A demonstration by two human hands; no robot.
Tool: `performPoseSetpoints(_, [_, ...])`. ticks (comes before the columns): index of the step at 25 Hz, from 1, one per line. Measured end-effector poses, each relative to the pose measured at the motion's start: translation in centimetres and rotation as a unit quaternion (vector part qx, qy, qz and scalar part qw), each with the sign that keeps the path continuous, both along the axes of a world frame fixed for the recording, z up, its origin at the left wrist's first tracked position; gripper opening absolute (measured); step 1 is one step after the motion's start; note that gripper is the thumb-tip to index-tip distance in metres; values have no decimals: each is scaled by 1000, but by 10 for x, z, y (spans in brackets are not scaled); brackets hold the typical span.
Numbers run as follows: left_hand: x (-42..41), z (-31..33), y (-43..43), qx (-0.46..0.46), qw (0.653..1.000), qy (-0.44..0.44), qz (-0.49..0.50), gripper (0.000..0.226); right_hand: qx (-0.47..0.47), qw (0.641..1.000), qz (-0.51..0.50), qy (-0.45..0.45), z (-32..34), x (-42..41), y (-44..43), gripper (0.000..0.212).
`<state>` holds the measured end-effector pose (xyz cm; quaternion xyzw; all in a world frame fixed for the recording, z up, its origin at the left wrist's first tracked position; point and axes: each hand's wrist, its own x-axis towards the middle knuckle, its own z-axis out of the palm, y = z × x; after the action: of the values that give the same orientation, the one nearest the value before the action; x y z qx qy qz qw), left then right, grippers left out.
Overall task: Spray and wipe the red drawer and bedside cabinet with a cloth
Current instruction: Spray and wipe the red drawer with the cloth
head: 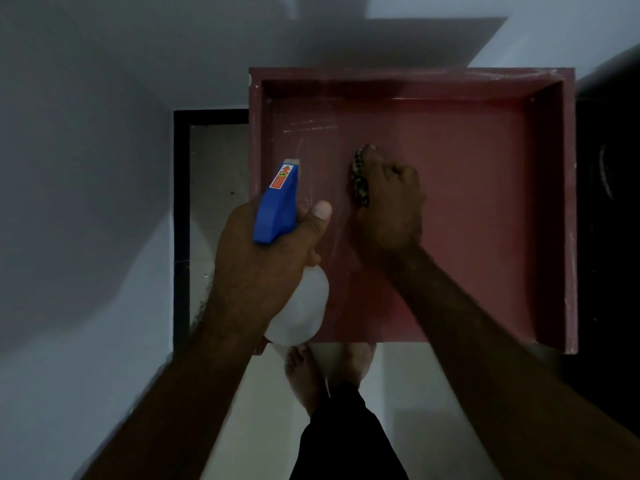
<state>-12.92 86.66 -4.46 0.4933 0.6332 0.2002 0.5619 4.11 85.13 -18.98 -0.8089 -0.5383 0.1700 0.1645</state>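
The red drawer (pixel 485 209) is pulled out below me, seen from above, with pale smears on its floor and rim. My left hand (pixel 263 258) grips a white spray bottle (pixel 299 310) with a blue trigger head (pixel 277 206), held over the drawer's near left corner, nozzle pointing away from me. My right hand (pixel 388 202) is inside the drawer, left of its middle, fingers curled round a dark patterned cloth (pixel 360 171) pressed on the drawer floor. Most of the cloth is hidden under the hand.
A dark piece of furniture (pixel 609 209) borders the drawer's right side. A grey wall (pixel 86 168) fills the left. A black-framed strip of pale floor (pixel 214 188) lies left of the drawer. My bare feet (pixel 308 375) stand on the tiles at the drawer's near edge.
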Motion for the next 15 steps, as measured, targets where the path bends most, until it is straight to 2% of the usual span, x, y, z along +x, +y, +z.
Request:
performPoseSetpoints(5, [-2, -1, -5, 0, 1000, 7, -3, 33, 13, 995, 99, -9, -3, -13, -14, 69])
performPoseSetpoints(11, [-17, 3, -9, 24, 1000, -3, -16, 34, -20, 999, -21, 14, 2, -5, -25, 84])
performPoseSetpoints(15, [-27, 6, -13, 31, 999, 2, -10, 38, -26, 995, 93, 9, 5, -31, -34, 71])
